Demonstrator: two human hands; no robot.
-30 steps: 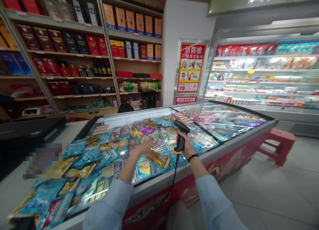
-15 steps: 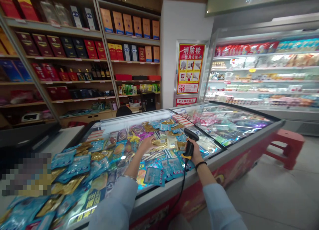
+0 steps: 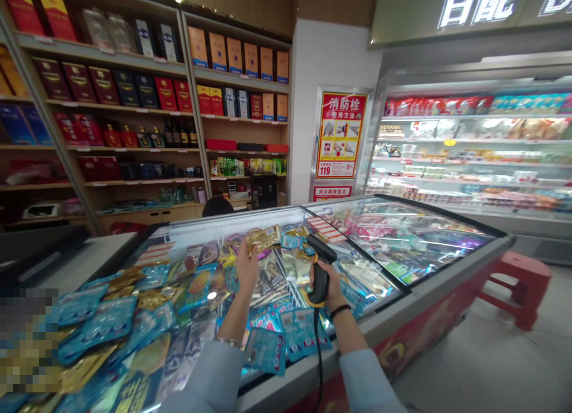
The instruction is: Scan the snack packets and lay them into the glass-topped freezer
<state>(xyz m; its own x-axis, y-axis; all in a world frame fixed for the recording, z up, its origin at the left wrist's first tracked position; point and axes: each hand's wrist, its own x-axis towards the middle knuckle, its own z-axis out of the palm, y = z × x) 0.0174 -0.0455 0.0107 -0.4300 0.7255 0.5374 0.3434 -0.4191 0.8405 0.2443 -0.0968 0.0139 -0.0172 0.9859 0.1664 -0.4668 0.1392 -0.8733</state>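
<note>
My left hand (image 3: 247,265) is closed on a gold snack packet (image 3: 264,238), lifted above the glass top of a chest freezer (image 3: 404,335). In my right hand (image 3: 331,286) is a black and yellow barcode scanner (image 3: 320,276), its head tilted toward the upper left and its cable hanging down. Between and beyond my hands lie more gold and blue packets, among them a blue packet (image 3: 292,241) near the scanner's head. Close to my right forearm, several blue packets (image 3: 300,329) lie flat on the glass, and one blue packet (image 3: 265,350) overlaps the front edge.
A heap of blue and gold packets (image 3: 100,323) covers the left end of the freezer. A red stool (image 3: 518,288) stands on the floor at the right. Shelves of boxes (image 3: 134,109) line the back wall, and an open chiller (image 3: 482,145) stands behind at right.
My left hand has picked up the gold packet and moved it left and up. My right hand has brought the scanner leftward, turning its head toward the packet. The camera view has tilted slightly up.
</note>
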